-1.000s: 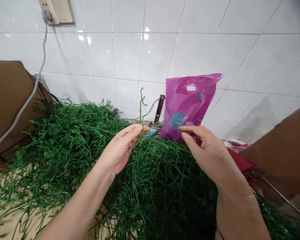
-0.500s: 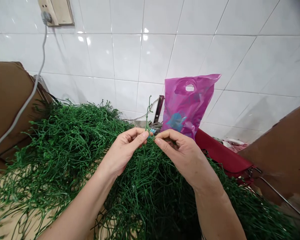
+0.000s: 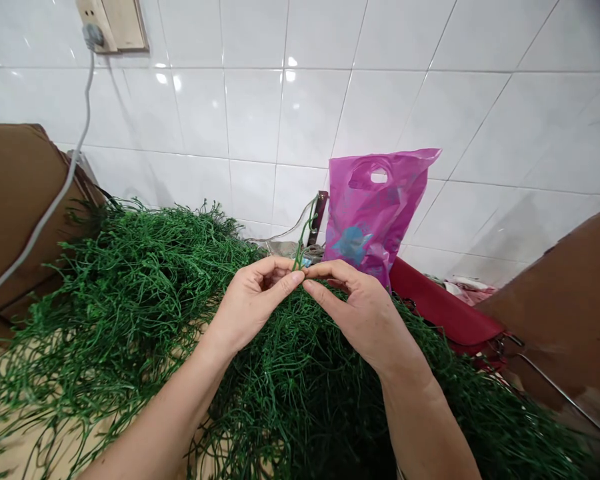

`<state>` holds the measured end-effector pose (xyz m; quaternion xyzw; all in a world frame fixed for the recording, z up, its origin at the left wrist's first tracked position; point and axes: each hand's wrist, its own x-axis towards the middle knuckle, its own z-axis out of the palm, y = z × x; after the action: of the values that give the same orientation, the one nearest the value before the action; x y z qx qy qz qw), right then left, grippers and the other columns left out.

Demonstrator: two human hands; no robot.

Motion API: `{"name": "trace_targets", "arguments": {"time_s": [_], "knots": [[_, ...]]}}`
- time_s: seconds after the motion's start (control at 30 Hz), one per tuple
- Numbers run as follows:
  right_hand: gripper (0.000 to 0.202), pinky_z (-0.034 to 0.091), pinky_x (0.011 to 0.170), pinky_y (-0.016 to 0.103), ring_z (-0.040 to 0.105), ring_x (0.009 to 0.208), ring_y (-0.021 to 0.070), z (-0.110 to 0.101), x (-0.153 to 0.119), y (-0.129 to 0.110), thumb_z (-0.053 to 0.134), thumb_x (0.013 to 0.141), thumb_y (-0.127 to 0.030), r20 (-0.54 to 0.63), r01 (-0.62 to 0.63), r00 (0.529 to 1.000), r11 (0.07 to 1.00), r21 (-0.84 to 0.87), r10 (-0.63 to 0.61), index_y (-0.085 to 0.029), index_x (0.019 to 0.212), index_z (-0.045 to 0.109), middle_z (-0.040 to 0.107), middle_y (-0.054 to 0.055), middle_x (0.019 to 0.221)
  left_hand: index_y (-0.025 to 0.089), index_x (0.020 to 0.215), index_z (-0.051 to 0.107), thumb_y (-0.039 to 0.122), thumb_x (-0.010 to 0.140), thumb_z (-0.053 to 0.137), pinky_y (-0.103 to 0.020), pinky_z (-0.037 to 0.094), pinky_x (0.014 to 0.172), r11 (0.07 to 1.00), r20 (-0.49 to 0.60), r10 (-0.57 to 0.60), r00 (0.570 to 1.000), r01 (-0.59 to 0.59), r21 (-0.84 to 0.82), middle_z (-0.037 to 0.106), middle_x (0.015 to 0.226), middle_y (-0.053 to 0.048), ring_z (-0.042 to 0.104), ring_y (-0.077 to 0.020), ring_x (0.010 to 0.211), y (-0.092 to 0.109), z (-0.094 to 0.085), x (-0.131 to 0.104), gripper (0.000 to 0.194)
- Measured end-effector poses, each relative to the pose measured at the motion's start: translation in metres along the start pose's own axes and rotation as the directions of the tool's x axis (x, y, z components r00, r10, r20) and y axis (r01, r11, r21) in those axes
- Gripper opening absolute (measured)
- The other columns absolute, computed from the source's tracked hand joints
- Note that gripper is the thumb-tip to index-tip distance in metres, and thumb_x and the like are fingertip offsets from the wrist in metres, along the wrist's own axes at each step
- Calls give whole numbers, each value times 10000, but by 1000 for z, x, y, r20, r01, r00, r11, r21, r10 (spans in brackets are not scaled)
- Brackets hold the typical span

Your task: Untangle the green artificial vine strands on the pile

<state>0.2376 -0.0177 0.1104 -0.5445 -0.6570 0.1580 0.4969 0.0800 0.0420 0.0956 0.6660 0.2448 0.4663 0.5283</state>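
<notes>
A thin green plastic plant stem (image 3: pixel 302 247) with small side branches stands up from between my fingertips. My left hand (image 3: pixel 257 297) pinches its lower part between thumb and forefinger. Meeting it from the other side, my right hand (image 3: pixel 350 303) has thumb and forefinger closed at the same spot, touching the left fingertips. What the right fingertips grip is mostly hidden, though they lie right at the stem. Below both hands spreads a large heap of similar green plastic stems (image 3: pixel 145 267).
A purple plastic bag (image 3: pixel 375 213) leans by the white tiled wall (image 3: pixel 253 113). A red bag (image 3: pixel 445 307) lies to its right. Brown boxes (image 3: pixel 20 207) flank the heap, the right one (image 3: pixel 570 300) near a metal rod. A grey cable (image 3: pixel 75 160) hangs from a socket at left.
My right hand has moved left, so its fingertips now meet the left ones. The stem's top has tilted to the right.
</notes>
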Motion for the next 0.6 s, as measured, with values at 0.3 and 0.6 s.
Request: {"name": "trace_targets", "arguments": {"time_s": [0.3,0.6], "knots": [[88,469,788,279,649,831,152,1,-3,1,594,835,-143,-24,78,996,988,-135,-82,-209,876,635,709,-9,875,176,848,541,234,892,618,-233,378,678,992,63,32,997,-40,122,483,764,38,443,-105,719,3,4,-3,106],[131,414,727,271,592,778,157,6,-6,-5,537,931,-108,-15,136,989,955,-262,-145,-204,844,564,634,-12,782,184,868,541,439,971,508,-265,388,717,988,139,-70,988,49,145,518,795,16,483,-137,770,-6,8,-3,277]]}}
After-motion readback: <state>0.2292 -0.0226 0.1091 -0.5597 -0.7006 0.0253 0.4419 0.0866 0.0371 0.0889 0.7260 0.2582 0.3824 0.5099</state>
